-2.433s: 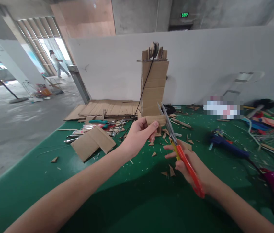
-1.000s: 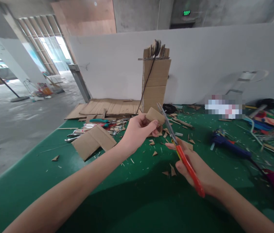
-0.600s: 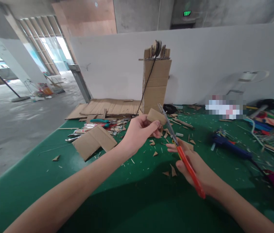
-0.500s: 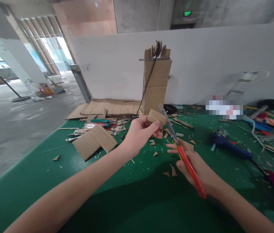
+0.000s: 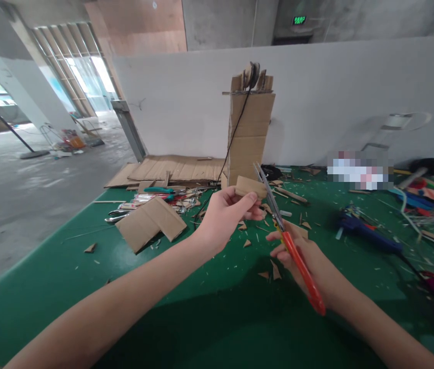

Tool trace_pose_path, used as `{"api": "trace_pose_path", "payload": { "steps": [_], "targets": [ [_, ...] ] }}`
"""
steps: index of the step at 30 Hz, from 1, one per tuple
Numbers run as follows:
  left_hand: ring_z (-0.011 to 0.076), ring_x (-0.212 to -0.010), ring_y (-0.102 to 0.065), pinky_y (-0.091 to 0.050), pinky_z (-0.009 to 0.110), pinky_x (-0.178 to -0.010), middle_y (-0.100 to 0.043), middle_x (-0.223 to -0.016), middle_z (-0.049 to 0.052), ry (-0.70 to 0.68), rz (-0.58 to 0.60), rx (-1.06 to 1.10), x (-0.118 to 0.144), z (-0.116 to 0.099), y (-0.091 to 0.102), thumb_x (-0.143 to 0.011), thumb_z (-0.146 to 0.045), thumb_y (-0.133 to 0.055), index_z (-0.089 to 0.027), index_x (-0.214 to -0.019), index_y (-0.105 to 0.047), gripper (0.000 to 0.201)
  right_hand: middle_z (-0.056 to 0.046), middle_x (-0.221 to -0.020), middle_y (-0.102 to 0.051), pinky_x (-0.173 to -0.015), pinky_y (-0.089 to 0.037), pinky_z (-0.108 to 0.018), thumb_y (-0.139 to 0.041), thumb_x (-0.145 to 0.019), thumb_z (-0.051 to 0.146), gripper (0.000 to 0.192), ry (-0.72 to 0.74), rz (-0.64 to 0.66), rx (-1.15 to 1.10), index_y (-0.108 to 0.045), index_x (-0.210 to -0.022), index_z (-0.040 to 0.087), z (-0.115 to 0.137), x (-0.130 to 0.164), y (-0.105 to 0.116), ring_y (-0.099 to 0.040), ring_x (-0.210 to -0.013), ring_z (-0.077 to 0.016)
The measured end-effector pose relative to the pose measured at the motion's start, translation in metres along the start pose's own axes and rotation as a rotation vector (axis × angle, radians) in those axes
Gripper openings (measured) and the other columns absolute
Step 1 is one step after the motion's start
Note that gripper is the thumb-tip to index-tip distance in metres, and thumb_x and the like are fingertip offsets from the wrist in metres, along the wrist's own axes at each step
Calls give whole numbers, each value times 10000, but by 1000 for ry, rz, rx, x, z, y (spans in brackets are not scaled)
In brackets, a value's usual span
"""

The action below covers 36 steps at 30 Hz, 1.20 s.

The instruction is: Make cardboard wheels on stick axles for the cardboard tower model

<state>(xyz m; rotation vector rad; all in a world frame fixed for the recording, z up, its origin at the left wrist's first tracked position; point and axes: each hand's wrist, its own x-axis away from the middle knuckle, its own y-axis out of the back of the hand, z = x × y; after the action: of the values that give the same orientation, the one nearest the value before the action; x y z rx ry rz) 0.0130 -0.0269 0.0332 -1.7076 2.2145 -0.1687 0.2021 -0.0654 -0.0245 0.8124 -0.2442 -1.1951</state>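
Left hand (image 5: pixel 222 215) pinching corrugated cardboard (image 5: pixel 250 186)

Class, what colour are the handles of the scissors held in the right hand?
Orange-red, seen clearly in the head view: the scissors in the right hand.

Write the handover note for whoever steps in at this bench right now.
Left hand: pinches a small brown cardboard piece above the green table.
Right hand: grips orange-handled scissors, blades at the piece's right edge.
Done: triangular cardboard offcuts lie below the hands.
Left: the piece is still at the blades; whether more trimming is needed cannot be told.
Nearby: tall cardboard tower, blue glue gun.
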Motion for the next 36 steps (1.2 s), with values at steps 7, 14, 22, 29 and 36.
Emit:
{"api": "trace_pose_path", "payload": {
  "steps": [7,14,22,29,36],
  "targets": [
    [81,-579,-581,-468,207,-570,-595,-648,17,-42,60,-195,-4,-7,7,-820,-260,-573,-122,-761,-577,149,-15,-669,-641,-470,-466,-289,-381,-894,441,458,-143,37,129,-356,-1258,163,12,-1,6,-609,-498,-175],
    [69,-506,-519,-462,224,-520,-571,-644,4,-9,42,-281,-12,-16,18,-780,-193,-593,-146,-787,-553,62,-64,-783,-680,-553,-503,-325,-419,-877,437,370,-58,-12,215,-412,-1157,196,5,-4,9,-656,-637,-217],
    [124,-664,-620,-545,255,-543,-616,-843,66,72,43,-117,-11,-19,13,-808,-174,-554,-145,-891,-537,89,-107,-917,-682,-696,-551,-363,-421,-866,461,536,35,46,-7,-360,-1326,193,8,5,8,-646,-931,-281],
    [112,-620,-616,-565,262,-562,-624,-804,66,67,75,-114,-8,-16,10,-776,-125,-578,-132,-875,-532,109,-85,-835,-666,-651,-548,-373,-417,-869,475,591,26,81,26,-329,-1382,195,6,6,9,-643,-676,-236],
    [94,-600,-595,-559,244,-545,-603,-757,36,38,68,-94,-9,-13,10,-786,-152,-567,-120,-842,-545,69,-95,-879,-653,-654,-545,-363,-404,-885,450,591,45,72,36,-296,-1395,169,9,6,9,-630,-668,-215]
  ]
}}
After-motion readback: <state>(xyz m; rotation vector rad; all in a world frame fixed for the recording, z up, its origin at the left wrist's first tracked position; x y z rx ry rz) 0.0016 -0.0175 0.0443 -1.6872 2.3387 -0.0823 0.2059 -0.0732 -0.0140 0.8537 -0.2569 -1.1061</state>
